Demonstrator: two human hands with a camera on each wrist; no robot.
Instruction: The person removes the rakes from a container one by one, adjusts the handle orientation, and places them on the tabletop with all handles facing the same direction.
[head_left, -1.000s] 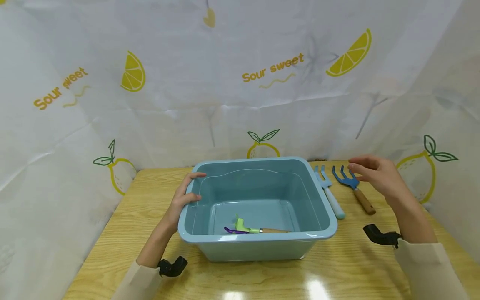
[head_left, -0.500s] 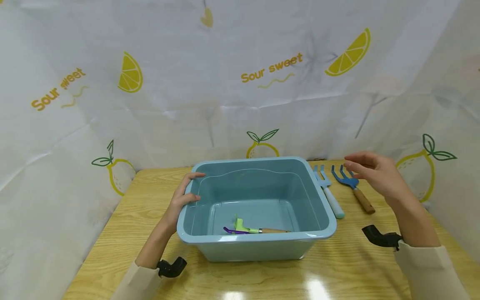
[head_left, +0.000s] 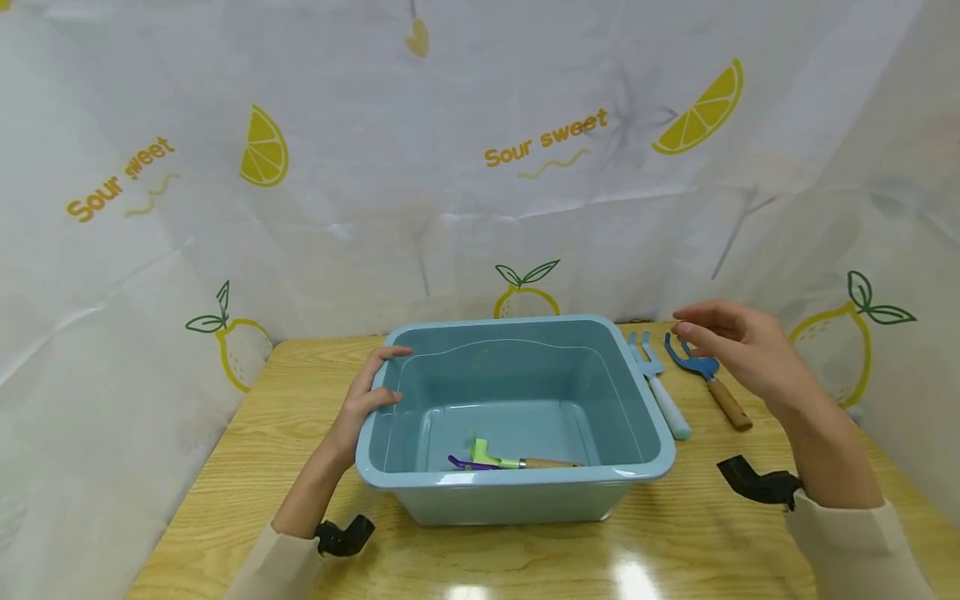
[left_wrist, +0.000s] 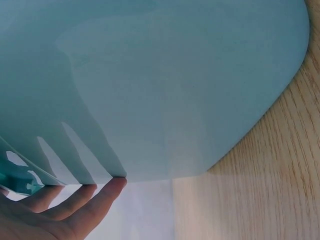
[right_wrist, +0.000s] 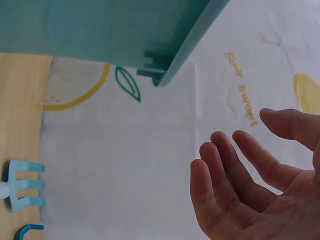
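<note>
A light blue plastic basin (head_left: 510, 500) stands on the wooden table. My left hand (head_left: 363, 404) grips its left side, with thumb and a finger over the rim; several fingertips touch the outer wall in the left wrist view. My right hand (head_left: 738, 342) is raised at the right, fingers loosely bent, holding nothing. Below it lies a blue hand rake (head_left: 727, 406) with a wooden handle, its tines partly hidden. Between rake and basin lies a light blue hand fork (head_left: 667, 407) with a pale handle. Inside the basin are a green-headed tool (head_left: 483, 453) with a wooden handle and a partly hidden purple tool (head_left: 468, 464).
A white cloth (head_left: 450, 242) printed with lemons hangs behind and around the table (head_left: 300, 400). Black camera mounts sit on both wrists, the left mount (head_left: 345, 535) in front of the basin's left side and the right mount (head_left: 757, 482) over the table.
My right hand has drifted slightly left, over the blue rake's tines, covering more of them. My left hand, the basin and the tools have stayed in place.
</note>
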